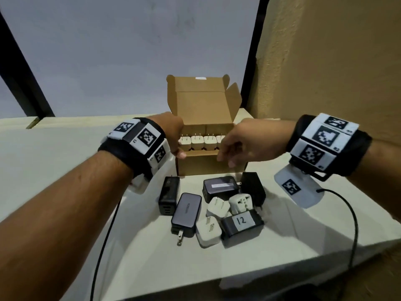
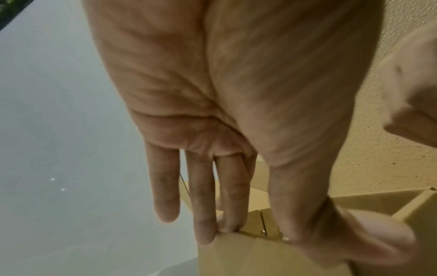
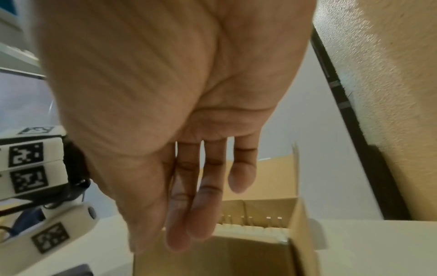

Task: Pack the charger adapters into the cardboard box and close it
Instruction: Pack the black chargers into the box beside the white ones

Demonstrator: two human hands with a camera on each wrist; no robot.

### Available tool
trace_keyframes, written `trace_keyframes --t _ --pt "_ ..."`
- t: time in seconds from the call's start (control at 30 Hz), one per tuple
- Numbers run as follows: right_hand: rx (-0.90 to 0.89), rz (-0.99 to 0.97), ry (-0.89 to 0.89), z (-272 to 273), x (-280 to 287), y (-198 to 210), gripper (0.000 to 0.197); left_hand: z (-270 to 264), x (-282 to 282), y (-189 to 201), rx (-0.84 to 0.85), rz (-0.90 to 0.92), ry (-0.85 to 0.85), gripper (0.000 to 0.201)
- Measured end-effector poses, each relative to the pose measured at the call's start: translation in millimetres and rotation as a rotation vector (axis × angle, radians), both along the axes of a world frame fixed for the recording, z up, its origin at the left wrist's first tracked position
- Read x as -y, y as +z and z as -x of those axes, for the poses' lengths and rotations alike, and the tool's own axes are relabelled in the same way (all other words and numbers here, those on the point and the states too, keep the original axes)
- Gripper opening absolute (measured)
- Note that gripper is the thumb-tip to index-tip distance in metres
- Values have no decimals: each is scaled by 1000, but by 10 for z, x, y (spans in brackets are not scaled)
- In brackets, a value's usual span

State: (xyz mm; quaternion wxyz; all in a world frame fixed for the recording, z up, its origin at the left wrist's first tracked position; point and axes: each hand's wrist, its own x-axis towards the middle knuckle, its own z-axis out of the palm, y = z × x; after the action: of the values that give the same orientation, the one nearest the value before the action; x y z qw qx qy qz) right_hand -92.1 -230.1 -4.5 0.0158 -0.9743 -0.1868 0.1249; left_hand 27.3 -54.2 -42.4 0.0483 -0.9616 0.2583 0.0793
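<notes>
The brown cardboard box (image 1: 201, 162) stands open at the back of the table, its lid (image 1: 204, 105) upright. A row of white adapters (image 1: 197, 144) sits inside, prongs up. My left hand (image 1: 176, 147) is at the box's front left corner; in the left wrist view its straight fingers (image 2: 227, 214) touch the box (image 2: 236, 257) rim. My right hand (image 1: 233, 148) hovers over the front right rim with relaxed fingers (image 3: 189, 220), holding nothing, above the box (image 3: 224, 259) and prongs (image 3: 260, 225). Loose adapters lie in front: black (image 1: 168, 195), grey (image 1: 186, 211), one labelled "12" (image 1: 242, 224), white (image 1: 208, 234).
More adapters lie in the pile: a white travel plug (image 1: 240, 203) and two black blocks (image 1: 219, 187) (image 1: 252, 189). Black cables (image 1: 353, 224) (image 1: 104, 235) hang from both wrists. A textured tan wall (image 1: 325, 61) stands close on the right. The table's front edge (image 1: 282, 268) runs diagonally.
</notes>
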Motion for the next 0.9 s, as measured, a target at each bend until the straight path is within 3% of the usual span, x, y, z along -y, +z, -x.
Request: trace_keyframes --t 0.1,0.2,0.37,0.5,0.73,0.9 --pt "17 65 -14 120 204 -69 31 43 -1 30 -1 -14 14 65" --pt "-60 114 -35 204 360 -175 48 76 3 21 -8 -40 22 59" --pt "-117 35 -48 252 537 -396 74 94 26 37 13 -70 36 51" --pt "-67 -23 -84 257 671 -502 70 109 43 71 18 -86 29 53" --pt "-153 -156 -161 310 814 -626 66 134 52 86 16 -107 -1 48" --pt "-87 -171 -122 335 819 -636 48 160 65 102 16 -134 3 42"
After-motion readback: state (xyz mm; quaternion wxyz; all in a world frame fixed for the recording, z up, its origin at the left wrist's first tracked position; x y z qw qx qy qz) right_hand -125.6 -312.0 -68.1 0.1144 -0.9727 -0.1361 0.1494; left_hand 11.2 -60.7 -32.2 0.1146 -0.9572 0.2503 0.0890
